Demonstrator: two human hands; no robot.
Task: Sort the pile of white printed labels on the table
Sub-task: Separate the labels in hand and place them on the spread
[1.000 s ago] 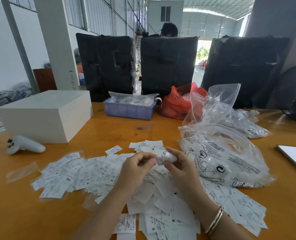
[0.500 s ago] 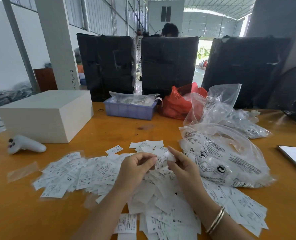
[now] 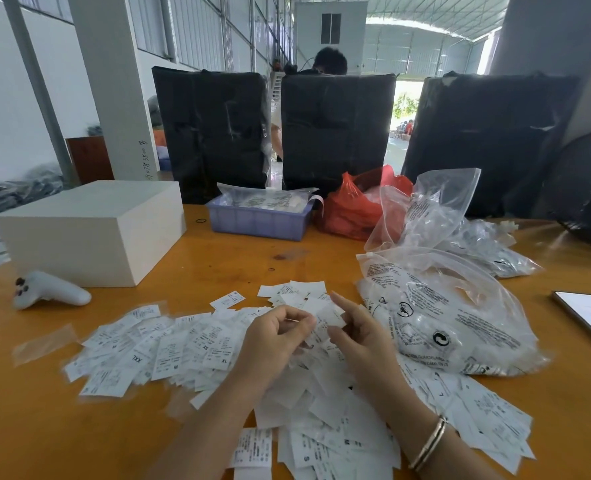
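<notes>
**Both hands over the label pile, one label held between them**

Pile of white printed labels [image 3: 197,348] spread across lower centre of the orange wooden surface [image 3: 44,427], running from lower left to lower right edge; size letters (XXL, M, XS, XL, S) readable on some. Left hand [image 3: 273,341] at frame centre, forearm coming in from the bottom edge, fingers curled inward, fingertips bunched near thumb. Right hand [image 3: 363,337] just beside it, wrist angled in from lower right, index finger extended up-left, other fingers loosely bent. A single label [image 3: 325,315] sits between the two hands, touching fingertips of both; which hand actually pinches it — cannot tell, blur at the contact. Bracelet [image 3: 429,443] on right wrist.

Right of the hands: clear printed plastic bag [image 3: 460,317] lying on the pile's edge, more clear bags behind it. Phone [image 3: 588,315] at right edge. White controller [image 3: 49,291] at left, white box [image 3: 89,230] behind it. Blue tray [image 3: 259,221] and red bag [image 3: 352,206] upper centre. Three black wrapped bundles [image 3: 335,133] stand behind the surface.
</notes>
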